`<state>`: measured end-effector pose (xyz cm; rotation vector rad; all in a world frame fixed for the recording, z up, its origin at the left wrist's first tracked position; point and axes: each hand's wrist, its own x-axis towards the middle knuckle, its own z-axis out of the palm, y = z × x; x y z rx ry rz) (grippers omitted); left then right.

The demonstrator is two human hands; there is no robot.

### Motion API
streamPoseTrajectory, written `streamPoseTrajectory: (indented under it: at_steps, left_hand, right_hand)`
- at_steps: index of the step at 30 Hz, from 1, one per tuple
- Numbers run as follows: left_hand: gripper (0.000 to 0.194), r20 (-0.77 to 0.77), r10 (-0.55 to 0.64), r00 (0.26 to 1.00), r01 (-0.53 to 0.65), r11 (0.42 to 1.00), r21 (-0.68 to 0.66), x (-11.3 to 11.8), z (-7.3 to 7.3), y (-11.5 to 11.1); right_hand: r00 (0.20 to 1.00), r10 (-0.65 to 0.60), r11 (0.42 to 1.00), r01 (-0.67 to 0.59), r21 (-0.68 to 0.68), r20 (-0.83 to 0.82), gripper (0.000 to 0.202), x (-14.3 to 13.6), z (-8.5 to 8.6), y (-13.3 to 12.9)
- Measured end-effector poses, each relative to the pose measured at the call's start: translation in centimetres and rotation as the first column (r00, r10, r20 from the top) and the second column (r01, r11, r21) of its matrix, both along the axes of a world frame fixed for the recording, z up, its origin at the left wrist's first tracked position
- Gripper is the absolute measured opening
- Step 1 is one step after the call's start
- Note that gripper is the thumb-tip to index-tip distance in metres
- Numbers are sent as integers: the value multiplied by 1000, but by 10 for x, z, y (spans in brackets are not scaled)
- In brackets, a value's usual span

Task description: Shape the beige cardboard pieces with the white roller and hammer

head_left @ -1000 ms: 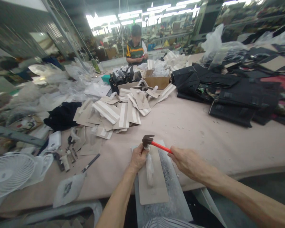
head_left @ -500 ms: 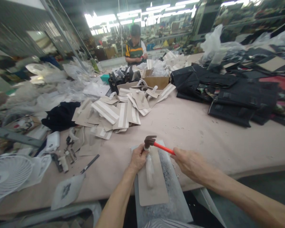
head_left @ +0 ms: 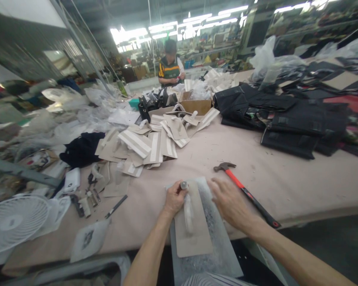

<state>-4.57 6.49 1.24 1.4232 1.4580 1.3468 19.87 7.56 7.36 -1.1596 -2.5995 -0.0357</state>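
My left hand (head_left: 175, 197) pinches a small metal punch (head_left: 184, 185) at the top of a beige panel (head_left: 195, 234). A plastic-wrapped handle (head_left: 188, 212) runs down the middle of that panel. Under the panel lies a worn grey slab (head_left: 222, 252). My right hand (head_left: 226, 200), somewhat blurred, hovers over the slab's right edge with its fingers apart and nothing in them. Just right of it, a hammer (head_left: 241, 186) with a red and black handle rests on the table, its head pointing away from me.
Beige panels with white strips (head_left: 137, 143) are heaped beyond my left hand. Black bags (head_left: 298, 119) lie at the right. A white fan (head_left: 14, 222), small tools (head_left: 85, 204) and a dark strip (head_left: 116, 206) are at the left. A person (head_left: 170, 67) is across the table (head_left: 209, 147).
The hammer has left my right hand and now lies on the table to the right. My right hand has opened. My left hand stays at the panel's top.
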Motion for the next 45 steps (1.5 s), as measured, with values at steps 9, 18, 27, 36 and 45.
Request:
streamPoseTrajectory:
  at_steps: [9, 18, 27, 36, 45]
  left_hand:
    - [36, 463, 336, 820, -370, 929, -19, -13, 35, 12]
    - [34, 386, 278, 880, -325, 944, 59, -11, 74, -5]
    - [21, 352, 100, 931, -84, 995, -59, 31, 4, 0]
    - [21, 290, 34, 956, -11, 997, -79, 30, 1, -6]
    - [21, 240, 43, 970, -15, 993, -115, 32, 2, -5]
  right_hand:
    - [912, 359, 927, -373, 40, 198, 19, -83, -7, -45]
    - [961, -274, 843, 258, -472, 36, 33, -71, 27, -9]
    - [912, -377, 760, 206, -616, -161, 42, -77, -24, -35]
    - [859, -462, 880, 414, -230, -221, 42, 16, -42, -9]
    - [899, -80, 966, -37, -257, -430, 48, 6, -26, -17]
